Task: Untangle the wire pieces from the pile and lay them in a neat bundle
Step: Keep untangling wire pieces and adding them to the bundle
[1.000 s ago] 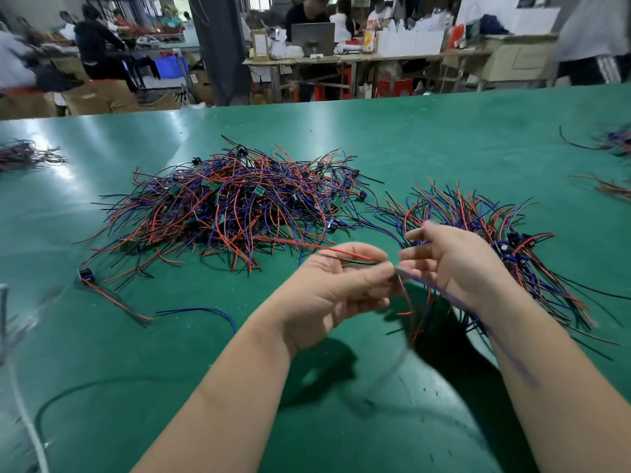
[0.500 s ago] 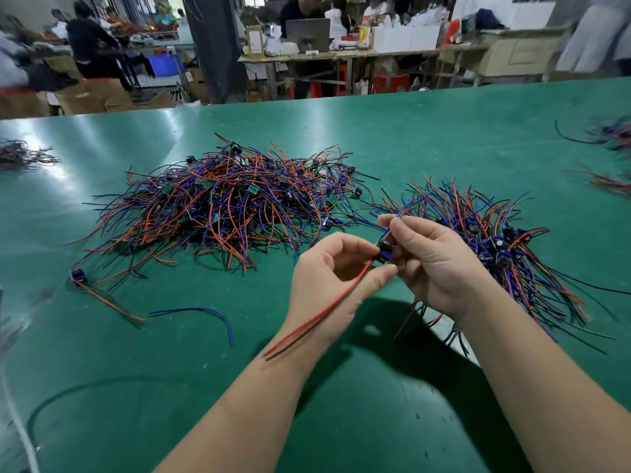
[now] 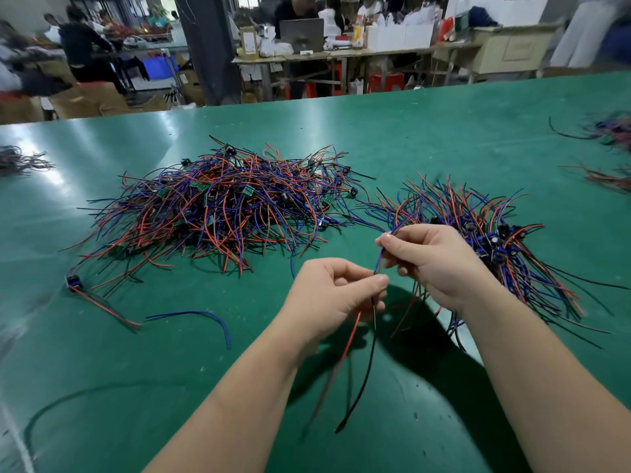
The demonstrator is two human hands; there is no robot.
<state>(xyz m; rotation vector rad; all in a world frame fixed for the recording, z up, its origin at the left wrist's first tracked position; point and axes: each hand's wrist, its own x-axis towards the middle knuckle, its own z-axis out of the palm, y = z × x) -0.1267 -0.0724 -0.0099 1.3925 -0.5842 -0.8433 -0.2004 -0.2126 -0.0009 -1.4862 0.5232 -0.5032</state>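
Note:
A tangled pile (image 3: pixel 222 206) of red, blue and black wire pieces with small black parts lies at the centre left of the green table (image 3: pixel 409 131). To its right lies a more orderly bundle (image 3: pixel 478 227) of the same pieces, fanned out. In front of the bundle, both hands hold one wire piece (image 3: pixel 365 339) above the table. My left hand (image 3: pixel 331 295) pinches it at its middle, and its red and black leads hang down toward me. My right hand (image 3: pixel 430 257) pinches its blue lead, a little higher.
A single blue wire (image 3: pixel 201 319) and a piece with a black part (image 3: pixel 73 280) lie loose at the front left. More wire heaps sit at the far left (image 3: pixel 17 160) and far right (image 3: pixel 611 131) edges. Beyond the table people work at benches.
The hands have drawn the piece apart: my right hand rose with the blue lead, while my left hand sank and the red and black leads now hang straight down.

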